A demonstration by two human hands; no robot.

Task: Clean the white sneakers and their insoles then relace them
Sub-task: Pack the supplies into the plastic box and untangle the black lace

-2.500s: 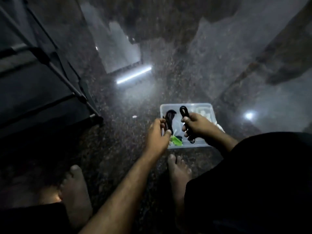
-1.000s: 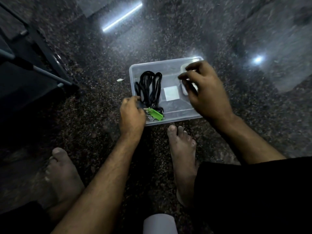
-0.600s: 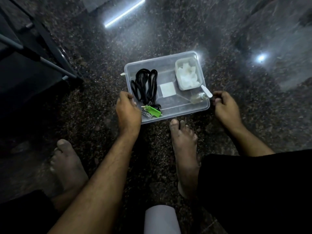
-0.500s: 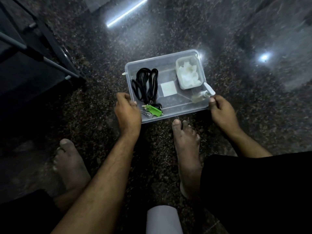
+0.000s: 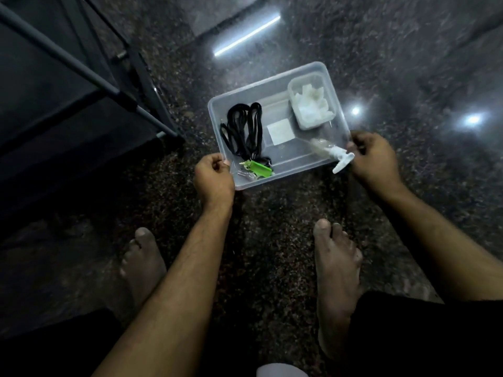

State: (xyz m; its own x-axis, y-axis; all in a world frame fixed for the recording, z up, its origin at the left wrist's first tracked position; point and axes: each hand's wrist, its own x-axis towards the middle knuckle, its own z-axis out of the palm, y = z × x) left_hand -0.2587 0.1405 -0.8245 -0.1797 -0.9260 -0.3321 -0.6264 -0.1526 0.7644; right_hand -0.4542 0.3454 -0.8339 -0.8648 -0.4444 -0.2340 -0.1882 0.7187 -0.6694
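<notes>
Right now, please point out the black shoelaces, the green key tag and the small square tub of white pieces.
black shoelaces (image 5: 245, 131): head view, middle of the looped bundle
green key tag (image 5: 258, 168): head view, its flat body
small square tub of white pieces (image 5: 296, 119): head view, near wall

Open speckled floor (image 5: 272, 240) lies between the clear tray (image 5: 275, 85) and two bare feet, and stretches away beyond the tray's far and right sides. A dark metal-framed rack (image 5: 81, 104) blocks the left, its leg near the tray's left edge, while both hands (image 5: 215, 175) occupy the tray's near corners
</notes>
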